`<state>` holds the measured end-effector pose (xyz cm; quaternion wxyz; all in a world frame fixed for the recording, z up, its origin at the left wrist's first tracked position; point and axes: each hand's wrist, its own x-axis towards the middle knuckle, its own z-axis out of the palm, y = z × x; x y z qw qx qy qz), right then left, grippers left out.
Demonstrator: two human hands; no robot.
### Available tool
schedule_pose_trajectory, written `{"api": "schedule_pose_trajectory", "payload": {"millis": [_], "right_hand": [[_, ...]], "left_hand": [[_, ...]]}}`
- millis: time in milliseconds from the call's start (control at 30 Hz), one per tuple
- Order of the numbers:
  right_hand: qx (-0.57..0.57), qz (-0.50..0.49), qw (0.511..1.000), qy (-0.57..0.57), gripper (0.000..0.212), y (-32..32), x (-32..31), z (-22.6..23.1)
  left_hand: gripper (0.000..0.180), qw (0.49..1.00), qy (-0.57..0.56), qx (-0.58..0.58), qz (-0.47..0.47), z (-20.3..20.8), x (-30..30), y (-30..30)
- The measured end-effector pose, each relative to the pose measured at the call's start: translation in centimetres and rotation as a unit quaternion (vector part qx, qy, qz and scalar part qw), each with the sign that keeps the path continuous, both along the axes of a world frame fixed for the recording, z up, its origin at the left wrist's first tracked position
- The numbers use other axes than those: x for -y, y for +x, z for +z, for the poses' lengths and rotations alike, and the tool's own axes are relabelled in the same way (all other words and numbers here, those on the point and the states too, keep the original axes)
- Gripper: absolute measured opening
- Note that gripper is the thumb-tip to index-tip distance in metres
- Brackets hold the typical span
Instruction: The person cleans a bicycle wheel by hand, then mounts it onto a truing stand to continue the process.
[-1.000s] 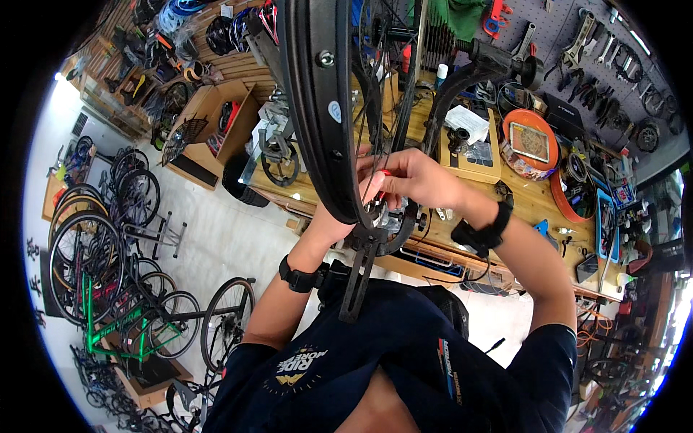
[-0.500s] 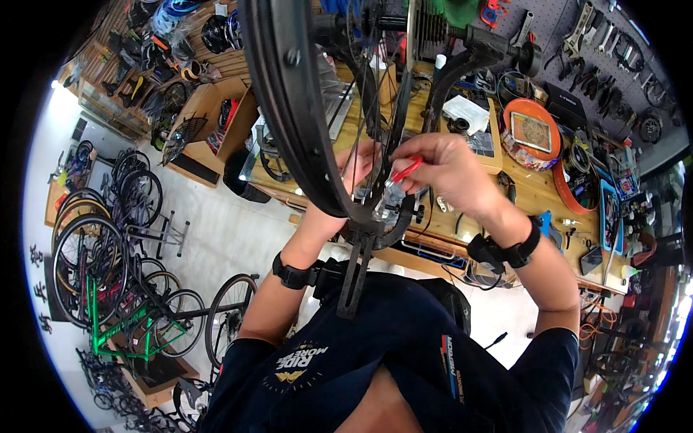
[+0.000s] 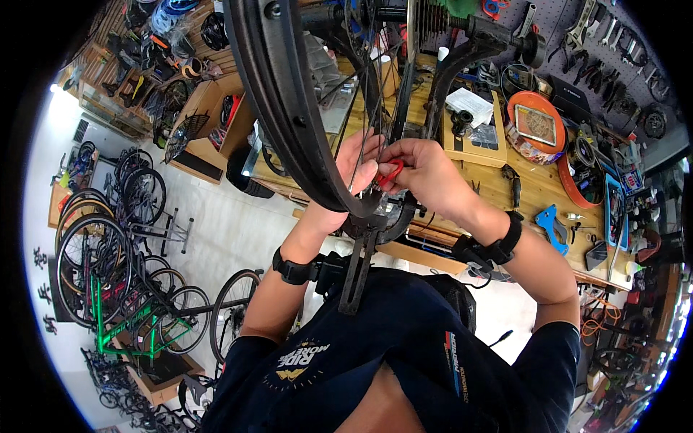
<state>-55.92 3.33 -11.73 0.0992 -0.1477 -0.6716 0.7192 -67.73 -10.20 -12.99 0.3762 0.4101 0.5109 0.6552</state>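
Observation:
A black bicycle wheel rim (image 3: 284, 119) stands upright in a black truing stand (image 3: 449, 86), its thin spokes running up toward the hub and the cassette (image 3: 432, 22). In my right hand (image 3: 426, 173), thumb and fingers pinch a small red spoke wrench (image 3: 392, 172) close to the lower part of the rim. My left hand (image 3: 352, 164) reaches in among the spokes just beside it, its fingers bent and its thumb close to the wrench. They appear closed on a spoke, though the wheel partly hides them.
Behind the stand, a wooden workbench (image 3: 498, 186) carries a cardboard tray (image 3: 491, 148), an orange-lidded round tub (image 3: 535, 123) and a blue tool (image 3: 552, 227). Wrenches and pliers hang on a pegboard (image 3: 556, 32). An open cardboard box (image 3: 206, 137) and several parked bicycles (image 3: 123, 317) are at left.
My right hand has moved left and slightly down with the red spoke wrench, closer to my left hand. The left thumb has come nearer the spokes. The rim appears shifted slightly left.

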Motion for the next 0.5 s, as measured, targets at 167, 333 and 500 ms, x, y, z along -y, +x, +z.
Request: {"api": "schedule_pose_trajectory", "payload": {"millis": [167,333,500], "right_hand": [[0.028,0.024,0.998,-0.059,0.017,-0.2,-0.4,-0.1],[0.055,0.056,0.997,-0.015,0.020,0.0,0.5,1.4],[0.043,0.036,0.996,0.074,0.029,-1.3,0.8,0.7]], "left_hand": [[0.079,1.000,0.001,-0.004,0.001,-0.1,-0.1,0.0],[0.075,1.000,0.015,-0.018,0.004,-0.4,0.1,-0.2],[0.073,1.000,0.013,-0.017,0.011,-0.3,0.2,-0.1]]}}
